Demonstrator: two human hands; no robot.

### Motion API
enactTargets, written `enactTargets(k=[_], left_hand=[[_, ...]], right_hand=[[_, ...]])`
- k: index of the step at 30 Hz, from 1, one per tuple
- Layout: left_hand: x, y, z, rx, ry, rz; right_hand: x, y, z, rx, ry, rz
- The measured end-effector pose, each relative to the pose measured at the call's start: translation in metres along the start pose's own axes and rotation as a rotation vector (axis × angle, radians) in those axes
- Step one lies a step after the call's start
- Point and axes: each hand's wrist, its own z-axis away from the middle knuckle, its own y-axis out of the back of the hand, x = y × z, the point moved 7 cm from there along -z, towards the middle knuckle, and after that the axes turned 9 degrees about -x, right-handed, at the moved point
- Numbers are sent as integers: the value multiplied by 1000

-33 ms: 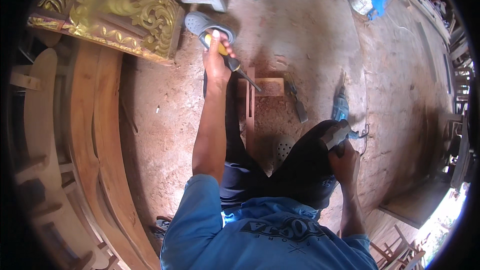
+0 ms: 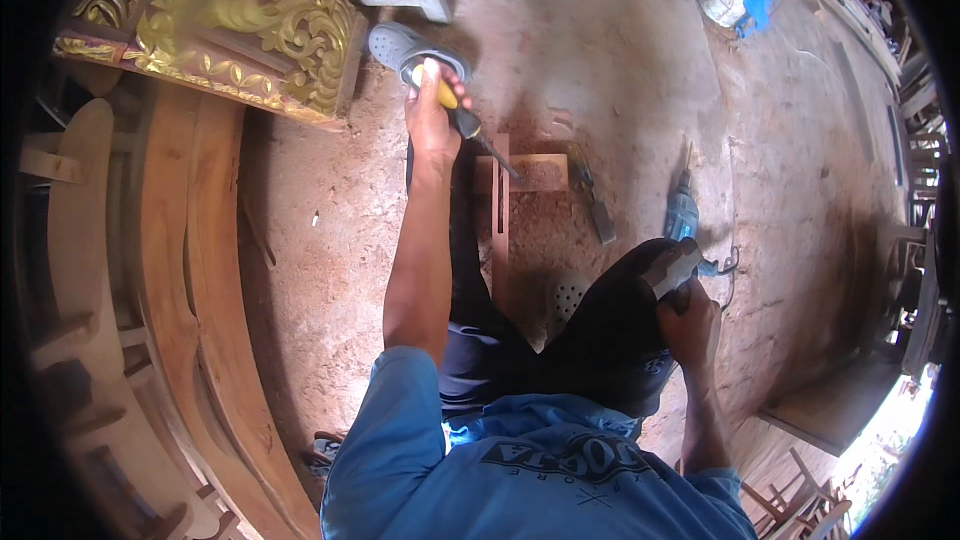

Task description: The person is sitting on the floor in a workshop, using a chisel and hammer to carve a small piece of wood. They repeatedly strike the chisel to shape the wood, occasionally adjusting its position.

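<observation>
Left hand [image 2: 432,120]: grips slim metal tool with yellow-and-black handle [image 2: 466,123], tip above slotted reddish-wood strip [image 2: 500,255] between the legs [image 2: 468,250] | Right hand [image 2: 690,325]: wraps grey-brown block-headed tool [image 2: 672,272] at right knee [image 2: 628,275] | Handling: slim tool likely light, stiff; best held by handle; strip probably weakest at slot | Writing: dark lettering [image 2: 560,455] on blue cloth shirt [image 2: 480,495]
</observation>
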Motion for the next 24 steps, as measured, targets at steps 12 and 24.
enactTargets(k=[12, 24], left_hand=[[-46, -30, -17, -286, 319, -695], [-50, -35, -10, -424, 355, -780]], right_hand=[[3, -2, -10, -38, -38, 29], [-6, 9, -6, -133, -63, -190]])
